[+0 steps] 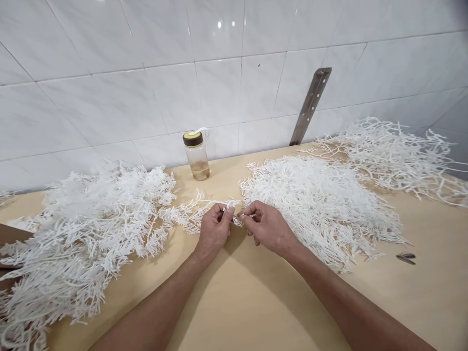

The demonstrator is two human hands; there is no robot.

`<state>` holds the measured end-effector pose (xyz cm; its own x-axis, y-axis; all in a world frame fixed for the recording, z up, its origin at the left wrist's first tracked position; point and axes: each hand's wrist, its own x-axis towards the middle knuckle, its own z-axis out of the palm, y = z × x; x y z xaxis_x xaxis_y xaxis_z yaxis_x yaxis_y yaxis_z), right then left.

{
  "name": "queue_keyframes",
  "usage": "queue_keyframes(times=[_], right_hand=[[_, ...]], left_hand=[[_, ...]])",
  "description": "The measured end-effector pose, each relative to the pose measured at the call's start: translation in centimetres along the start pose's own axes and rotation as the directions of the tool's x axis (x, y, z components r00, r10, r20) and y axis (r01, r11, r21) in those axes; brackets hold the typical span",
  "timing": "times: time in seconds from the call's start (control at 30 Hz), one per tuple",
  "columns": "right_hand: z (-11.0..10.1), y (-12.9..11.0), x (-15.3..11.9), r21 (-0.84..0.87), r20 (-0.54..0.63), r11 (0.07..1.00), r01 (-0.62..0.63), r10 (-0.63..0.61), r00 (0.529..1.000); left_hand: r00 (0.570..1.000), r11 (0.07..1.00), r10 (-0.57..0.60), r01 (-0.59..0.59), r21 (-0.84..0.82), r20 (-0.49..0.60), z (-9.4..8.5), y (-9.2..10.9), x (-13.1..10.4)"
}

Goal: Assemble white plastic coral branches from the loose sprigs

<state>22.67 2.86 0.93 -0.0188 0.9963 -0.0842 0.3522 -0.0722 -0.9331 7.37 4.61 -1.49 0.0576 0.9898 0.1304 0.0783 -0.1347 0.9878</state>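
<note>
A tiled wall [109,107], pale and faintly veined, runs across the back of the view, and a light wood-toned table [234,302] stretches in front of it. The largest thing on the tabletop is the left heap [102,214], a tangle of white, many-tipped plastic-like sprigs that spreads from the back toward the person's left side. The middle heap [314,204], made of similar dense white sprigs, lies to the right of the hands, and behind it, farther right, sits the far heap [395,156], looser and made of thin, barer white stems. A brown object [12,236] shows at the left edge, partly covered by the left heap. The person's right hand [266,224] is curled, its thumb and forefinger pressed together close beside the left hand's fingertips; whether a tiny bit is caught between them is too small to tell. The left hand [215,226] pinches a branching white sprig [204,201] between thumb and fingers; the sprig is at the front centre, between the two nearer heaps, and reaches leftward toward the left heap. A dark metal strip [310,107] with small holes leans at a slant against the wall. A clear bottle [197,156], with a dark and yellow-green lid and some brownish liquid, stands upright near the wall. Smallest is a slim dark item [406,258], lying right of the middle heap.
</note>
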Motion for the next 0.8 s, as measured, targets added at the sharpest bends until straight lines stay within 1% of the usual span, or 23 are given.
queue_keyframes(times=[0.13,0.27,0.5,0.73,0.8], right_hand=[[0.3,0.1,0.1,0.041,0.056,0.999,0.017,-0.019,0.998],[0.7,0.0,0.0,0.065,0.062,0.998,0.018,-0.022,0.998],[1.0,0.2,0.0,0.038,0.074,0.999,0.006,-0.009,0.997],[1.2,0.7,0.1,0.011,0.043,1.0,0.019,-0.019,0.999],[1.0,0.5,0.1,-0.011,0.004,1.0,0.016,-0.016,1.0]], left_hand=[[1.0,1.0,0.01,-0.01,-0.005,-0.016,0.1,-0.3,0.1],[0.999,0.999,0.031,-0.03,0.025,-0.021,0.1,-0.5,0.1],[0.998,0.993,0.047,-0.044,0.106,-0.034,-0.1,-0.6,-0.1],[0.999,0.995,0.044,-0.041,0.094,-0.026,-0.1,-0.7,0.0],[0.999,0.996,0.039,-0.037,0.084,-0.023,-0.1,-0.6,-0.1]])
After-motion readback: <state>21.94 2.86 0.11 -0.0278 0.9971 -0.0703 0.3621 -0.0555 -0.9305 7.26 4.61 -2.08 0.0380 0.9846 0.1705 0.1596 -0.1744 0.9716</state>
